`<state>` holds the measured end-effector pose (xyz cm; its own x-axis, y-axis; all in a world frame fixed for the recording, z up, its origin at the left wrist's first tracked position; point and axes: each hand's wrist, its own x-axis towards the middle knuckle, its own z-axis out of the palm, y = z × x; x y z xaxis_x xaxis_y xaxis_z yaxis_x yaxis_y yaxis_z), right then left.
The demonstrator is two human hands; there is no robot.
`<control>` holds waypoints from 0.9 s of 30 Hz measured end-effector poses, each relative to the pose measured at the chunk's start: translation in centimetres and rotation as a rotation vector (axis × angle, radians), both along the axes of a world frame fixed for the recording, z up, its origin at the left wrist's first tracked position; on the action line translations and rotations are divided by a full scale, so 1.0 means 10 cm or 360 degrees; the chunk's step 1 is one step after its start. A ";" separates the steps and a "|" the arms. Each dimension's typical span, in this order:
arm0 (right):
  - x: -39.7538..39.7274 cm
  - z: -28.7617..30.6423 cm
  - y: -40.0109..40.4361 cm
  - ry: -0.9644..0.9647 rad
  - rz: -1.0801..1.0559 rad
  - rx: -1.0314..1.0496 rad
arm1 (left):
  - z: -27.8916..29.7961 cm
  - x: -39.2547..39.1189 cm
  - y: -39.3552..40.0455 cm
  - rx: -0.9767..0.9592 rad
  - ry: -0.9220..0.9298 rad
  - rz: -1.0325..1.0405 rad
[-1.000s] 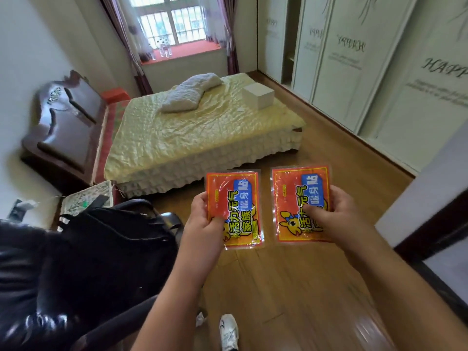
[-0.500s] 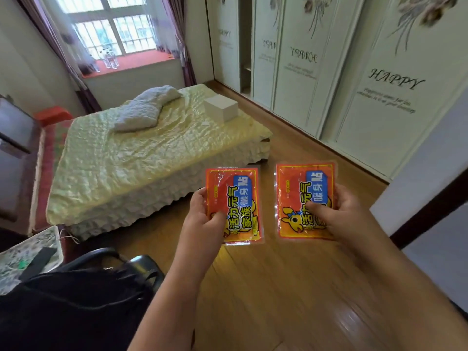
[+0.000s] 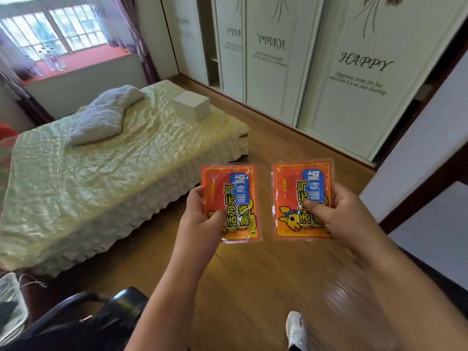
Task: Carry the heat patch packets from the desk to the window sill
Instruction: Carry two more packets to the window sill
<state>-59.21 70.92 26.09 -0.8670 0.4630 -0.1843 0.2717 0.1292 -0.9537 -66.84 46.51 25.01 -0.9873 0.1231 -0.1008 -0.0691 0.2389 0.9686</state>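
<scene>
Where wood floor (image 3: 243, 287) meets bed (image 3: 101, 168), wardrobe (image 3: 354, 72), red window sill (image 3: 83, 59)

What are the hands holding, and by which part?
One heat patch packet each: left hand grips the left packet at its lower left edge; right hand grips the right packet at its lower right.

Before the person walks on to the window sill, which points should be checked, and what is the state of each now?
1. Left hand grip on the left packet: thumb on its face, ok.
2. Right hand grip on the right packet: thumb on its face, ok.
3. Packets apart, not overlapping: ok.
4. Floor strip between bed and wardrobe: nothing lies there, ok.
5. Free space on the window sill: bottles at one part, red surface beside them bare, ok.
6. Packets sealed: cannot tell.
</scene>
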 end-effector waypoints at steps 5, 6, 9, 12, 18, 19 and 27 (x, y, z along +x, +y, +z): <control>-0.40 -0.06 0.35 0.0017 0.0013 -0.0047 | 0.00 -0.39 0.37 0.0008 -0.0025 -0.0027; -0.50 -0.05 0.44 0.0014 0.0017 -0.0050 | 0.01 -0.48 0.47 0.0003 -0.0022 -0.0020; -0.82 -0.03 0.74 0.0018 0.0007 -0.0092 | 0.07 -0.74 0.77 -0.0063 0.0017 0.0023; -1.17 0.02 1.08 0.0019 -0.0003 -0.0109 | 0.19 -1.03 1.11 -0.0064 0.0037 0.0064; -1.71 0.05 1.73 0.0054 0.0049 -0.0134 | 0.24 -1.54 1.77 -0.0069 0.0079 0.0119; -1.77 0.04 1.83 0.0053 0.0053 -0.0123 | 0.23 -1.59 1.86 -0.0060 0.0079 0.0123; -2.15 0.05 2.46 -0.0013 -0.0007 -0.0072 | 0.09 -2.06 2.48 0.0002 0.0046 0.0051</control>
<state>-80.72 95.55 26.64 -0.8632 0.4579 -0.2125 0.2802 0.0845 -0.9562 -87.41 71.28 25.94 -0.9932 0.0915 -0.0720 -0.0487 0.2358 0.9706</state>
